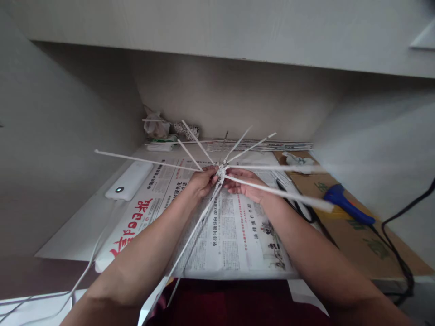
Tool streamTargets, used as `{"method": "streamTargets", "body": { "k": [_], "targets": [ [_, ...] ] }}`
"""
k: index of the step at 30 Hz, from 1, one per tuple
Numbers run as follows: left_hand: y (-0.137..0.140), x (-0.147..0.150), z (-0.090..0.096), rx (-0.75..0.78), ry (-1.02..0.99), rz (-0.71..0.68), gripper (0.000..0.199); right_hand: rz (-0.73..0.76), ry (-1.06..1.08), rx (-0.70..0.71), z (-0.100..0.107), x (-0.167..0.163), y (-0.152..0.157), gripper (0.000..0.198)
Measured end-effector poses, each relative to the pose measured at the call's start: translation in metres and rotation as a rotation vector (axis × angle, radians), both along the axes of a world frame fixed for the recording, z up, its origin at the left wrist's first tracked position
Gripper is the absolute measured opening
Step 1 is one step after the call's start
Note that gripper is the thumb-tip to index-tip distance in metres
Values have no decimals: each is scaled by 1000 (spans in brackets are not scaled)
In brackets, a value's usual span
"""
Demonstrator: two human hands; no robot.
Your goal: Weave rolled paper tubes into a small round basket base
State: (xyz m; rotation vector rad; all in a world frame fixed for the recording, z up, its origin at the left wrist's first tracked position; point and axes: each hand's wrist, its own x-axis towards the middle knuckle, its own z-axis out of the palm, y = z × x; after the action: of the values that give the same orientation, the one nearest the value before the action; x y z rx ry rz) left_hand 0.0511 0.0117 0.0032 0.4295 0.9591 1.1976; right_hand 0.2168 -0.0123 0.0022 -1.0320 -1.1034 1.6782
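Head view: your left hand point(203, 181) pinches the hub point(221, 173), likely steadying its spokes point(149, 161); right hand point(246, 175) half-curled, hold unclear.

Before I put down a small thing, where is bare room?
The newspaper looks free between left forearm and right forearm, right of long strands; so does cardboard between right forearm, blue tool and black cord. Crowded: the back, with paper sticks and plastic bag, and around left hand and right hand, amid spread strips.
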Motion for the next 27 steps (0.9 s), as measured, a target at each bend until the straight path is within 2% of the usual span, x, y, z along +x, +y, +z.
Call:
{"method": "streamTargets", "body": {
  "k": [2, 6, 9, 12, 16, 21, 24, 27],
  "targets": [
    [2, 0, 0, -22, -62, 14, 17, 29, -12, 30, -3, -2, -2, 42],
    [2, 4, -4, -33, -102, 62, 23, -65, -77, 130, -10, -17, -9, 47],
    [-2, 10, -8, 5, -84, 43, 22, -179, -200, 213, -15, -28, -13, 40],
    [-7, 15, -10, 13, -30, -15, 18, -326, -270, 235, -21, -31, -11, 41],
    [-11, 16, -12, 44, 32, -146, 13, -473, -122, 211, -25, -29, -5, 40],
    [-14, 15, -13, 164, 124, -199, 14, -456, 92, 86, -18, -29, -3, 39],
    [-15, 12, -10, 196, 203, -228, 16, -468, 108, 74, -13, -23, 0, 36],
    [-18, 6, -4, 234, 172, -362, 29, -463, 53, 72, -10, -7, 10, 32]
  ]
}}
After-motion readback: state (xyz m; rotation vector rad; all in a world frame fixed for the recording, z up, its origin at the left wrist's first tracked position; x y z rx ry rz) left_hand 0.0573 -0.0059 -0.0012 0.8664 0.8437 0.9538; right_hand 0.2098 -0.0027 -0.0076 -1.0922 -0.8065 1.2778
